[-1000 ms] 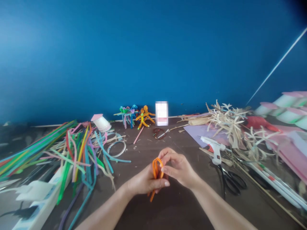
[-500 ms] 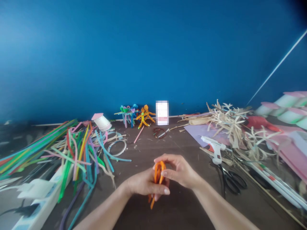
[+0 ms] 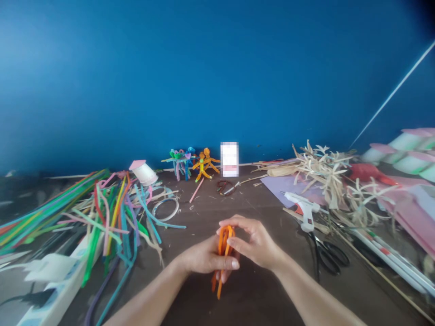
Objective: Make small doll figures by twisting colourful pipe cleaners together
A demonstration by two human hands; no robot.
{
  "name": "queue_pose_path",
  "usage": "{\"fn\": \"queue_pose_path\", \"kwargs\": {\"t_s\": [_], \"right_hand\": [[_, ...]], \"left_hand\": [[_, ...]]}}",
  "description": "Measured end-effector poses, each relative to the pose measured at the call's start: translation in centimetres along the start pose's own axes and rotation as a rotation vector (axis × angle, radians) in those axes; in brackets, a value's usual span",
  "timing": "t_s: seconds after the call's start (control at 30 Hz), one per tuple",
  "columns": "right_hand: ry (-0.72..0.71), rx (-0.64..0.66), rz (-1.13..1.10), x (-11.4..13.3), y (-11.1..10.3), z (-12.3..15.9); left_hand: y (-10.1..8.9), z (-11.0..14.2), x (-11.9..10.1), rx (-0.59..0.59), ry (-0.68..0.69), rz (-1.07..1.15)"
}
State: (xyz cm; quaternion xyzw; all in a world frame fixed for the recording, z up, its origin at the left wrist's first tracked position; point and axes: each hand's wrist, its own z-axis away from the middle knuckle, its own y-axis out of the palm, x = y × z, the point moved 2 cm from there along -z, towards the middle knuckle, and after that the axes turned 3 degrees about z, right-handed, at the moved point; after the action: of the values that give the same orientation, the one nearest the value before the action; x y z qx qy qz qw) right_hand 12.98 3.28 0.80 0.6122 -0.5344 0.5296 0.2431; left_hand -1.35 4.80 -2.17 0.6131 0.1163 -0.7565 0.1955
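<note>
Orange pipe cleaner (image 3: pixel 222 240) looped between both hands

From my end, head view only. Left hand (image 3: pixel 207 259): thumb laid across the orange strands, fingers curled behind; closed, firm hold. Right hand (image 3: pixel 255 240): fingers bent over the loop's top, thumb against the near strand; nearly closed, gripping lightly as far as I can see. Far-side fingertips hidden, can't tell exactly what they touch. Pipe cleaner is upright-ish, folded into loops at the top, tails hanging below the left thumb. It's up in the hands, over the near middle of the dark table (image 3: pixel 272 299).

Ahead, by the blue wall (image 3: pixel 217 81): a yellow figure (image 3: pixel 202 167), an orange figure (image 3: pixel 207 158) just behind it, a blue-green-purple cluster (image 3: pixel 185 165) to their left. A white blurred-out block (image 3: pixel 229 158) stands right of them, with a beaded loop (image 3: pixel 224 188) in front. Short pink stick (image 3: pixel 196 190) lies nearby.

Left side I get a multicoloured pile of pipe cleaners (image 3: pixel 108 217), a pink-topped white cup (image 3: pixel 145 173) tilted behind it, a white power strip (image 3: pixel 68 280) nearer me. Right side: white glue gun (image 3: pixel 306 210) partly over a purple sheet (image 3: pixel 278 188), black-handled scissors (image 3: pixel 335 250) just below, pale dried strips (image 3: pixel 326 172) heaped behind.
</note>
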Motion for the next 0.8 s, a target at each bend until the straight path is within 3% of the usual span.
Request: {"fn": "queue_pose_path", "kwargs": {"t_s": [0.13, 0.4, 0.5, 0.6, 0.8], "right_hand": [[0.000, 0.006, 0.025, 0.0, 0.0, 0.1], [-0.133, -0.142, 0.175, 0.1, 0.0, -0.1], [-0.138, -0.185, 0.194, 0.0, 0.0, -0.1], [-0.039, -0.159, 0.082, -0.5, -0.1, 0.0], [0.073, 0.194, -0.416, -0.6, 0.1, -0.4]], "left_hand": [[0.1, -0.1, 0.2, -0.057, 0.019, 0.005], [0.4, -0.7, -0.2, -0.385, 0.111, 0.020], [0.5, -0.8, -0.1, -0.456, 0.137, 0.057], [0.7, -0.8, 0.1, -0.357, 0.157, 0.141], [1.2, -0.8, 0.7, 0.122, 0.214, 0.482]]}}
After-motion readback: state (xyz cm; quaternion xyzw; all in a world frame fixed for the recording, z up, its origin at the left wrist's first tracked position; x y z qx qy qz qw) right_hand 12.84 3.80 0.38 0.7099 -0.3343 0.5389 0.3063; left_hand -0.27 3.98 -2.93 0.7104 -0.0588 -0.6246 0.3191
